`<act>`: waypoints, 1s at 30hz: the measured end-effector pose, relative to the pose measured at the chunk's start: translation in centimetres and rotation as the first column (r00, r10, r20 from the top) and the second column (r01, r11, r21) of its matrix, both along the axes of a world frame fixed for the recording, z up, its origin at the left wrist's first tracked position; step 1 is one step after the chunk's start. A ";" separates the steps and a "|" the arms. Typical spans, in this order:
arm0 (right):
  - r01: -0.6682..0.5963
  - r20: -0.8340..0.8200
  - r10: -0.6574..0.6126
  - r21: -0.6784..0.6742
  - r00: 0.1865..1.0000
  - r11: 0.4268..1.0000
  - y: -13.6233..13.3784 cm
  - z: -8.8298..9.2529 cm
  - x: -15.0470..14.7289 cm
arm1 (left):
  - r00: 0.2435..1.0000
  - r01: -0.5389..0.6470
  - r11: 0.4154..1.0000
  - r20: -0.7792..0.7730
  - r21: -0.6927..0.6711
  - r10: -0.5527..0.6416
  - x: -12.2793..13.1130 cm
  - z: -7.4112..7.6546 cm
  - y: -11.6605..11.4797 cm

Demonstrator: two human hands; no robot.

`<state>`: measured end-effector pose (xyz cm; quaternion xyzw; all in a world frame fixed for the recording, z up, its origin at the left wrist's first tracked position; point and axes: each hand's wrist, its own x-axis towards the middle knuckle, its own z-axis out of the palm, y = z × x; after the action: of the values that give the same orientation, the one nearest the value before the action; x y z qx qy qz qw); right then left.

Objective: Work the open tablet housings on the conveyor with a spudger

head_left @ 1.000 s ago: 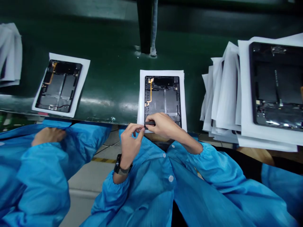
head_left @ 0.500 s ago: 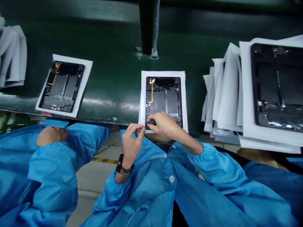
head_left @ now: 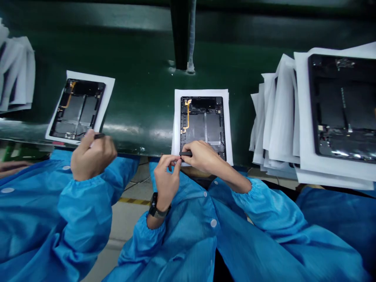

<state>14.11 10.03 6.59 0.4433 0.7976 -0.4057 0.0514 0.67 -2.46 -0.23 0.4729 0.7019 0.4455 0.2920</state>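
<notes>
In front of me an opened tablet housing (head_left: 196,127) with dark inner parts and an orange flex cable (head_left: 188,115) lies on a white foam sheet (head_left: 178,98). My right hand (head_left: 202,156) is closed round a short black stick-like tool (head_left: 186,154) over the housing's lower left corner. Thumb and forefinger of my left hand (head_left: 167,172) pinch together at that same corner, meeting the tool's tip. Whatever lies between those fingertips is too small to make out. My hands cover the housing's lower edge.
A co-worker's hand (head_left: 94,152) with a dark tool is beside another tablet housing (head_left: 78,109) at left. On the right, another housing (head_left: 343,105) tops a stack of white foam sheets (head_left: 279,117). A green post (head_left: 179,35) rises from the green bench (head_left: 138,98).
My hands stay nearly in place at the corner, with the left fingertips slightly nearer the tool. The co-worker's hand has come up from the lap to the left housing, holding a dark tool.
</notes>
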 end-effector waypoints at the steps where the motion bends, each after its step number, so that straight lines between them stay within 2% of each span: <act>1: 0.001 0.010 -0.002 0.007 1.000 1.000 -0.1 0.0 -0.1 | 0.999 -0.028 1.000 -0.017 -0.003 0.028 0.0 -0.1 0.0; 3: -0.004 0.030 0.003 0.031 1.000 1.000 -0.2 0.0 -0.2 | 0.995 -0.082 0.997 -0.050 -0.013 0.082 0.1 -0.3 0.0; 6: -0.031 0.071 0.026 0.068 0.997 0.997 -0.2 0.1 -0.4 | 0.994 -0.099 0.995 -0.046 -0.027 0.098 0.3 -0.4 0.0; 11: -0.082 0.140 0.069 0.084 0.988 0.993 -0.1 0.5 -0.9 | 0.995 -0.093 0.996 0.043 -0.017 0.094 0.1 -0.7 -0.1; 21: -0.101 0.195 0.077 0.115 0.978 0.988 -0.1 0.7 -1.1 | 0.979 -0.085 0.996 0.183 -0.027 0.089 -0.5 -1.3 0.2; 30: -0.082 0.026 0.080 0.075 0.996 0.994 -0.1 0.1 -0.3 | 0.952 -0.148 0.987 0.262 -0.066 0.160 0.1 -0.2 0.4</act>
<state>13.78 9.96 6.69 0.4168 0.8291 -0.3676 0.0601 0.74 -2.05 -0.41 0.3460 0.7008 0.5104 0.3587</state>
